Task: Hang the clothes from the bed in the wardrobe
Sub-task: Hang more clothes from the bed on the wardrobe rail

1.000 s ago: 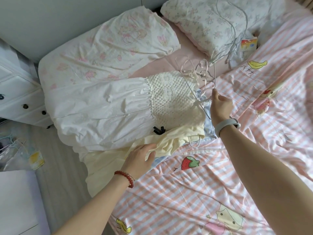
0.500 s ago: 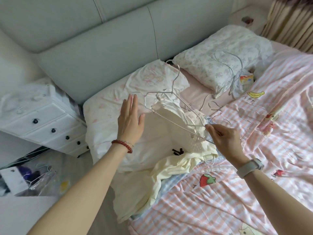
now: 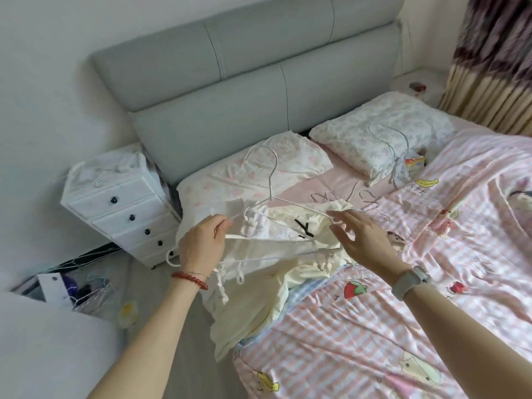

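A cream garment (image 3: pixel 259 306) was seen trailing over the near edge of the bed (image 3: pixel 374 341), with a black mark on it that could not be read. Above it a white hanger (image 3: pixel 267 180) was held, its bar running left to right and its hook pointing toward the headboard (image 3: pixel 244 90). A white strap was pinched by the left hand (image 3: pixel 201 243). The right hand (image 3: pixel 362 240), which had gripped the bar half a second earlier, was spread open beside the hanger's right end. Loose hangers (image 3: pixel 385 148) lay farther off on the pillow (image 3: pixel 383 131).

both hands (image 3: pixel 203 243) at a white garment (image 3: pixel 259 226) on a wire hanger (image 3: pixel 269 180)
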The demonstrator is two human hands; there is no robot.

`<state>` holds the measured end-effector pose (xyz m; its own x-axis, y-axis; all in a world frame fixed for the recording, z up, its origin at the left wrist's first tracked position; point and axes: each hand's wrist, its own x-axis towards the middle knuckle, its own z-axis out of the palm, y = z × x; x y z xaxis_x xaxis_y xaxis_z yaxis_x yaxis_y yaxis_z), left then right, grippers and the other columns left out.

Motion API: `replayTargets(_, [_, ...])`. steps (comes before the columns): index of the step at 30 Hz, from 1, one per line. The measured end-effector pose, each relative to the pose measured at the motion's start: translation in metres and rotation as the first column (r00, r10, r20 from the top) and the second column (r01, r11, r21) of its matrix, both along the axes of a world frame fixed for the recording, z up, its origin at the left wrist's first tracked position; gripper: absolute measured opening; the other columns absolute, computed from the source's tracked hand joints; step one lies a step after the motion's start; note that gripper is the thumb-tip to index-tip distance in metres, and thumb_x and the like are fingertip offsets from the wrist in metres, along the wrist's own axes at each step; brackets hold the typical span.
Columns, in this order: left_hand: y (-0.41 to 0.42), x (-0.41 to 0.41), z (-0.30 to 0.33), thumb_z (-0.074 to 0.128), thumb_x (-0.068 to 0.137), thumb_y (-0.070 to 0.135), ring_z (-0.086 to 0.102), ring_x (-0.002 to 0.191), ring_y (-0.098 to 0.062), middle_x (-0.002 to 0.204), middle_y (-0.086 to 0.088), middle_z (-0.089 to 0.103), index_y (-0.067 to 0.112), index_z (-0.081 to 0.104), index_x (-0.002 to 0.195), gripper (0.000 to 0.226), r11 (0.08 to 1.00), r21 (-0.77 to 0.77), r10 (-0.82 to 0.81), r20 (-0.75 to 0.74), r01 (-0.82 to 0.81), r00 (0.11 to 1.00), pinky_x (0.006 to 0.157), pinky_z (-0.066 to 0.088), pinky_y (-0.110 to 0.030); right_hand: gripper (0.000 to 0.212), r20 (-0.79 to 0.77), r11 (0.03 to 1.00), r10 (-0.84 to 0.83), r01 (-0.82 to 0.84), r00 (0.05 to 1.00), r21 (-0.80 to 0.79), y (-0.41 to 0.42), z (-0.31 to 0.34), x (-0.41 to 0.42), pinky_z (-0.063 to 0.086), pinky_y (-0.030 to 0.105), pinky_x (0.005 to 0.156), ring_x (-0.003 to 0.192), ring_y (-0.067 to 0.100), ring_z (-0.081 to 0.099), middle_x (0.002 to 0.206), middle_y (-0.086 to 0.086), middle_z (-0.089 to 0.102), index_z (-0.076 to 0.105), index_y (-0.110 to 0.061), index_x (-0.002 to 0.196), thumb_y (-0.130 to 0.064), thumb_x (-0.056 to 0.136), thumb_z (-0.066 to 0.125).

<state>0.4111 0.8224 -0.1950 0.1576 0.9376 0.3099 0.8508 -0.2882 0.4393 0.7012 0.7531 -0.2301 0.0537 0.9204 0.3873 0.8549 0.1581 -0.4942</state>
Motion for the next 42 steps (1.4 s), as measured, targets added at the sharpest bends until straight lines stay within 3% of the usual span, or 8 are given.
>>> replayTargets(4, [-0.07,-0.043,0.011,0.052,0.093,0.023,0.046,0.057,-0.018,0.07,-0.005,0.066,0.015,0.069,0.087,0.019,0.99,0.042,0.133,0.066,-0.136,0.989,0.044,0.023,-0.024,0.017,0.134,0.998,0.034,-0.041,0.99,0.05,-0.021,0.015,-0.046,0.045,0.041,0.071,0.078,0.029,0.062,0.086,0.008,0.066,0.067,-0.01,0.099,-0.019,0.088,0.059])
replayTargets(12, [-0.243,-0.103,0.001,0.053,0.092,0.027,0.056,0.058,-0.024,0.059,0.0,0.059,0.016,0.065,0.081,0.019,0.946,-0.111,0.321,0.178,-0.305,0.93,0.049,0.036,-0.031,0.013,0.241,0.977,0.183,-0.204,0.953,0.068,-0.139,0.01,-0.121,0.044,0.034,0.062,0.064,0.029,0.06,0.07,0.01,0.062,0.062,-0.003,0.069,-0.008,0.079,0.069])
replayTargets(20, [-0.297,-0.105,0.059,0.063,0.086,0.02,0.055,0.056,-0.018,0.059,0.001,0.063,0.012,0.065,0.074,0.015,0.904,0.29,0.273,0.173,-0.314,0.946,0.068,0.025,-0.028,0.026,0.224,0.92,0.29,-0.335,0.93,0.202,-0.198,0.051,-0.127,0.03,0.018,0.039,0.044,0.026,0.058,0.071,0.008,0.066,0.063,-0.002,0.088,-0.022,0.089,0.045])
replayTargets(29, [-0.293,-0.091,0.16,0.062,0.085,0.027,0.059,0.066,-0.03,0.06,-0.008,0.062,0.008,0.06,0.071,0.024,0.792,0.525,0.333,0.057,-0.312,0.941,0.08,0.035,-0.039,0.019,0.129,0.848,0.297,-0.323,0.946,0.42,-0.201,0.144,-0.109,0.044,0.036,0.037,0.047,0.032,0.055,0.072,0.012,0.059,0.06,0.0,0.084,-0.014,0.088,0.047])
replayTargets(33, [-0.311,-0.09,0.187,0.06,0.084,0.026,0.059,0.094,-0.033,0.097,-0.012,0.065,0.007,0.064,0.093,0.021,0.722,0.6,0.37,0.085,-0.343,0.925,0.091,0.036,-0.049,0.013,0.115,0.807,0.185,-0.217,0.976,0.549,-0.2,0.194,-0.113,0.038,0.029,0.04,0.048,0.032,0.057,0.071,0.011,0.061,0.06,-0.003,0.082,-0.01,0.087,0.05])
replayTargets(36, [-0.339,-0.095,0.178,0.063,0.084,0.023,0.04,0.121,-0.033,0.129,-0.018,0.045,0.006,0.053,0.119,0.04,0.65,0.516,0.492,0.274,-0.558,0.826,0.1,0.031,-0.047,0.019,0.042,0.791,0.186,-0.175,0.982,0.587,-0.203,0.217,-0.124,0.036,0.029,0.045,0.052,0.033,0.057,0.074,0.01,0.062,0.061,-0.004,0.082,-0.011,0.089,0.045])
replayTargets(40, [-0.375,-0.073,0.146,0.06,0.087,0.024,0.05,0.106,-0.022,0.116,-0.013,0.05,0.004,0.051,0.116,0.036,0.811,0.198,0.386,0.524,-0.55,0.759,0.086,0.039,-0.026,0.021,0.045,0.781,0.209,-0.194,0.977,0.593,-0.215,0.229,-0.141,0.032,0.028,0.05,0.055,0.032,0.057,0.079,0.009,0.063,0.061,-0.006,0.085,-0.014,0.091,0.042])
replayTargets(42, [-0.382,-0.062,0.134,0.061,0.086,0.026,0.051,0.102,-0.021,0.113,-0.012,0.053,0.003,0.048,0.118,0.042,0.836,0.088,0.402,0.572,-0.541,0.715,0.086,0.043,-0.029,0.019,0.039,0.802,0.219,-0.203,0.975,0.562,-0.221,0.228,-0.147,0.034,0.031,0.052,0.059,0.035,0.058,0.083,0.009,0.064,0.061,-0.006,0.087,-0.012,0.093,0.044])
